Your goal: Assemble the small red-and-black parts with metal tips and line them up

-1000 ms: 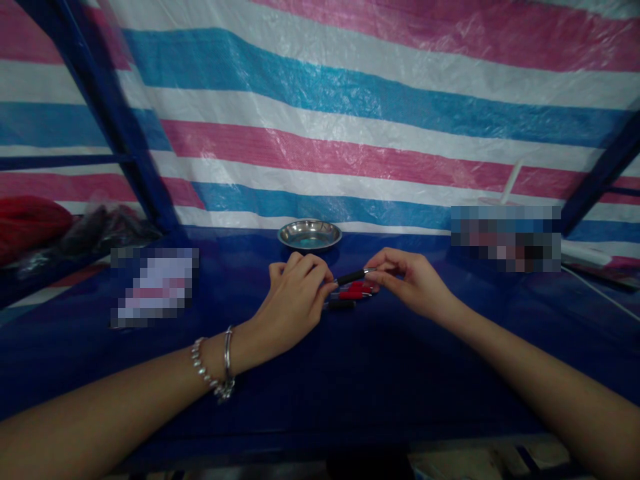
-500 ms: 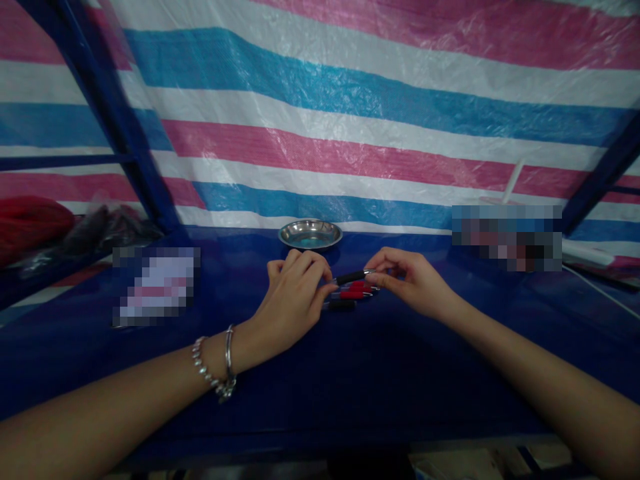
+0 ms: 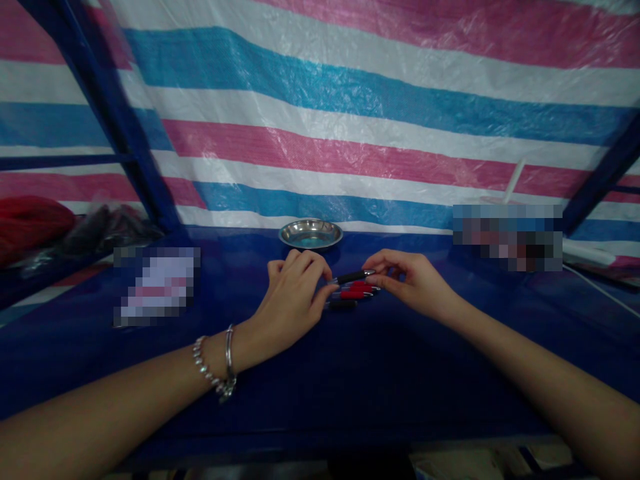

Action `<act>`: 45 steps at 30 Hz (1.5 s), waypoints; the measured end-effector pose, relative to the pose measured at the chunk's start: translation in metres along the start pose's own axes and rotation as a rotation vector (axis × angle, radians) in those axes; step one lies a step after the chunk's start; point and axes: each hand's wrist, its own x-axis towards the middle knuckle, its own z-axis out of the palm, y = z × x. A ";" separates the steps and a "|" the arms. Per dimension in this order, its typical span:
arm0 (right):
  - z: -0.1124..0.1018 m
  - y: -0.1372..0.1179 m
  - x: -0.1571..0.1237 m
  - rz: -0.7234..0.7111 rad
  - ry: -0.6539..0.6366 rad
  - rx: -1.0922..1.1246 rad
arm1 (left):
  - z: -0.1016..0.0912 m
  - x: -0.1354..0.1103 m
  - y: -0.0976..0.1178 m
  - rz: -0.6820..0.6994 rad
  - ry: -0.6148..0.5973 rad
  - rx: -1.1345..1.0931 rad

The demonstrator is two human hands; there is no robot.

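A pen with a black grip is held level just above the blue table. My left hand, wearing bracelets at the wrist, pinches its clear barrel end between thumb and fingers. At the silver tip, the thumb and index finger of my right hand close around the pen. Below it lie red-grip pens side by side, their back ends partly hidden by my left hand. Nearer to me is another black-grip pen on the table.
A shiny metal dish stands at the back of the blue table, beyond my hands. At the left lies a blurred-out flat item; blurred-out objects are at the right, near a white cable. Striped sheeting hangs behind.
Almost nothing differs. My right thumb and index finger have shifted slightly at the pen's tip, so more of the silver tip shows.
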 end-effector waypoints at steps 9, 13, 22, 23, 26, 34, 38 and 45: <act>-0.012 0.003 0.002 -0.078 0.001 -0.393 | -0.001 -0.002 0.001 0.013 -0.094 0.047; -0.011 0.021 0.005 0.043 0.022 -0.477 | 0.001 -0.003 -0.002 0.029 -0.159 0.071; -0.005 0.035 0.005 0.124 -0.062 -0.624 | -0.002 -0.001 -0.005 0.084 -0.294 0.104; -0.004 0.036 0.005 0.128 -0.070 -0.630 | -0.002 0.000 -0.004 0.088 -0.294 0.099; -0.003 0.039 0.004 0.132 -0.086 -0.648 | -0.004 0.000 -0.004 0.100 -0.291 0.080; -0.001 0.043 0.002 0.158 -0.136 -0.666 | -0.009 -0.001 -0.004 0.175 -0.321 0.151; 0.001 0.039 0.002 0.140 -0.162 -0.656 | -0.011 0.000 -0.003 0.206 -0.347 0.168; 0.003 0.033 0.001 0.133 -0.190 -0.644 | -0.010 0.001 0.003 0.205 -0.245 0.126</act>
